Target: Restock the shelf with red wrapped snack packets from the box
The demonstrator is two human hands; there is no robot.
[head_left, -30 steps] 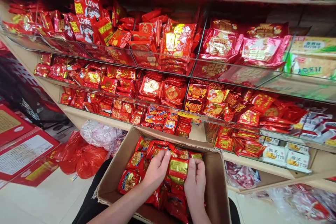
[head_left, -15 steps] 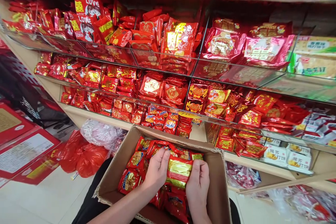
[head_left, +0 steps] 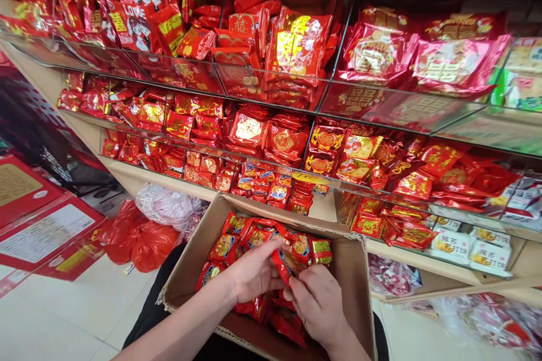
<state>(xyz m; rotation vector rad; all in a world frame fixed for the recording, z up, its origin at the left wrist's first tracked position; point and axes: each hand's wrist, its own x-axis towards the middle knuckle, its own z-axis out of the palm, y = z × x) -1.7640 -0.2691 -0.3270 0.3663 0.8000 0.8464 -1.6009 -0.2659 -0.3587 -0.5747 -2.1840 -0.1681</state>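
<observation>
Two hands, my left hand [head_left: 257, 272] and right hand [head_left: 317, 300], pinch one red packet [head_left: 280, 263] between curled fingers, over the remaining packets [head_left: 222, 246] inside one open carton [head_left: 190, 271]. Clearance: bare strip along the right wall [head_left: 354, 273].

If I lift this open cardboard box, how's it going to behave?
The open cardboard box should stay fairly stiff, since its walls stand upright. Its frayed rim might bend or tear if gripped there. The loosely piled red packets inside would probably slide if it tilts.
</observation>
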